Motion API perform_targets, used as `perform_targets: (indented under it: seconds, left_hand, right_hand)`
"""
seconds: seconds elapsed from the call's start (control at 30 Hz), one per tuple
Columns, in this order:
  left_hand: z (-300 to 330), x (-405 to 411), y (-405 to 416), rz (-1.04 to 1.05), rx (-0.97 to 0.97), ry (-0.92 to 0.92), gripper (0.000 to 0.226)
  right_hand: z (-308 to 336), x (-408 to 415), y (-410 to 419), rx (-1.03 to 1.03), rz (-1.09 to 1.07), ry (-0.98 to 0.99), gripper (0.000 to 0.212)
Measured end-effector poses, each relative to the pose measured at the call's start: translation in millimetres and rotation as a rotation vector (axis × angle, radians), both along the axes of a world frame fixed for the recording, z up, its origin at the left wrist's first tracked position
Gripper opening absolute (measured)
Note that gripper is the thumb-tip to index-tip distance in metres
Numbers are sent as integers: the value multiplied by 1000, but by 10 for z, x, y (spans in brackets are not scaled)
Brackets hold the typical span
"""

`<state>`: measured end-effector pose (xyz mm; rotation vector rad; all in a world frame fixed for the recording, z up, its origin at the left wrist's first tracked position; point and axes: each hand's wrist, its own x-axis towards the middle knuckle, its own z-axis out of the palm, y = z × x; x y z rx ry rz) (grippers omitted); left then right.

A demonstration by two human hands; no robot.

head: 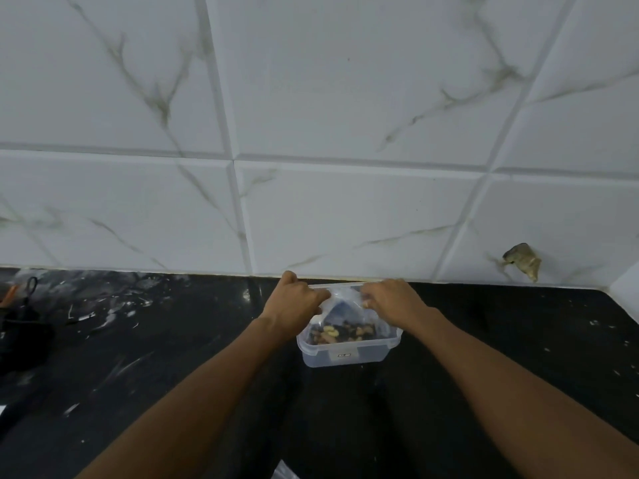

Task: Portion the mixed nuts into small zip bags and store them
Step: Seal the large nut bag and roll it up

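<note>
Pinching top edge of clear zip bag [340, 299], your left hand [294, 302] grips left corner, your right hand [390, 300] grips right corner. Bag hangs over clear plastic container [345, 356], mixed nuts [342, 332] visible at bag bottom, inside container rim. Container sits on black countertop [484, 340], close to white marbled tile wall [345, 209]. Dark object [24, 330] at far left, too blurred to identify.

Counter [138, 357]: black stone, streaked and flecked with white marks, heaviest toward its far left corner. Dark object [20, 335], blurred and unidentifiable, lies at the left edge, with an orange-tipped item [8, 294] just behind it. Wall [345, 115] along the counter's far edge: white marble-veined tiles. One broken hole [522, 260] low at the right.
</note>
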<state>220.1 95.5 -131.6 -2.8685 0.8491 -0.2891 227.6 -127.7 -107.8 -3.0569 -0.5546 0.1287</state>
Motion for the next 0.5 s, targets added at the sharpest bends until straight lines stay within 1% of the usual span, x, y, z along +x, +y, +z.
perform_targets:
  seconds: [0.07, 0.17, 0.2, 0.23, 0.27, 0.3, 0.33, 0.4, 0.5]
  left_hand:
    - [8, 16, 3, 67, 2, 55, 22]
    - [-25, 33, -17, 116, -82, 101, 32]
    - [-51, 36, -23, 116, -106, 116, 36]
    - [-61, 31, -24, 111, -127, 122, 36]
    - [-67, 25, -21, 106, -149, 126, 33]
    - [-56, 13, -14, 112, -168, 131, 31]
    - [-43, 4, -13, 121, -176, 132, 31]
    - [-1, -40, -18, 135, -157, 107, 41]
    - [65, -151, -75, 140, -139, 69, 68]
  right_hand:
    - [10, 55, -3, -14, -18, 43, 23]
    - [35, 57, 9, -39, -2, 64, 26]
    - [55, 38, -3, -42, 14, 84, 33]
    - [83, 19, -27, -39, 27, 107, 45]
    - [108, -4, -60, -48, 40, 113, 57]
    - [124, -23, -91, -81, 56, 87, 64]
    - [129, -48, -116, -128, 71, 38, 66]
    - [95, -81, -118, -198, 74, -73, 61]
    - [50, -148, -35, -172, 42, -134, 56]
